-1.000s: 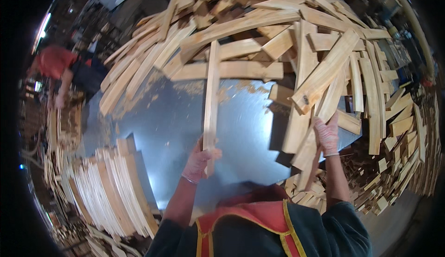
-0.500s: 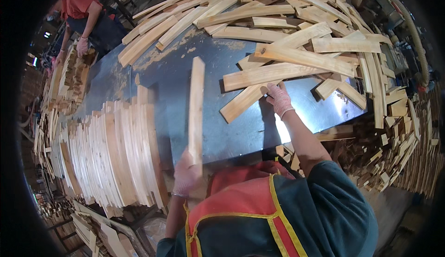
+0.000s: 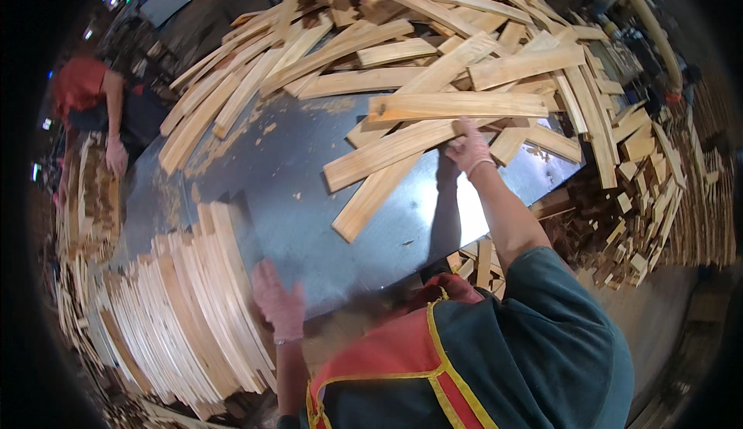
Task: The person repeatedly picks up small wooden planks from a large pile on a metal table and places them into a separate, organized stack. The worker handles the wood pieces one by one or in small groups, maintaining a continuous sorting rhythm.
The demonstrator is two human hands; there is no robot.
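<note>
The right hand (image 3: 469,150) lies open on a long wooden slat (image 3: 402,148) atop the metal worktop (image 3: 309,197), apparently picking the next piece. The left hand (image 3: 277,303), open, rests against the stacked slats (image 3: 186,313); gripping comes next.

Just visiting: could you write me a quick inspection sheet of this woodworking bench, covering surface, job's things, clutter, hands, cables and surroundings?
Surface: grey metal table, dusted with wood chips.
Job's things: loose wooden slats heaped across the far side; neat slat stack at the near left edge.
Clutter: offcuts piled off the right edge.
Hands: left hand, gloved, flat against the slat stack; right hand, gloved, fingers spread on a long slat.
Cables: nothing seen; a pale hose runs at far right.
Surroundings: another person in red handles slats at the left.
</note>
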